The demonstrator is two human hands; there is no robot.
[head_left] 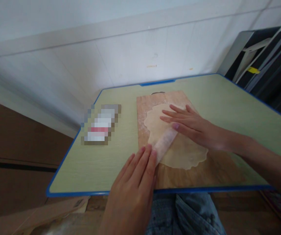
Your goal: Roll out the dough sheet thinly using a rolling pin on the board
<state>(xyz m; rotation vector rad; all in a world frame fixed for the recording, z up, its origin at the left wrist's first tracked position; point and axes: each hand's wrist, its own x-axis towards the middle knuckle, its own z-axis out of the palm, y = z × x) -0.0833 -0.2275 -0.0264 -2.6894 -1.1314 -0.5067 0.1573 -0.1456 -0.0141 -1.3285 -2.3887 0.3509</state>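
Note:
A thin, wide sheet of dough [186, 156] with an uneven edge lies on a wooden board [142, 107]. A floury rolling pin [165, 142] rests diagonally across the dough. My left hand [137, 176] lies over the pin's near end, its fingers stretched out and close together. At the far end, my right hand [191, 125] presses flat on the pin with its fingers spread over the dough. Both palms hide the pin's ends. Neither hand wraps its fingers around it.
The board lies on a pale green table [228, 107] with a blue edge [79, 194]. A blurred-out phone-like object [101, 124] is left of the board. A white wall [130, 58] stands behind, and dark folded items [272, 58] lean at the right.

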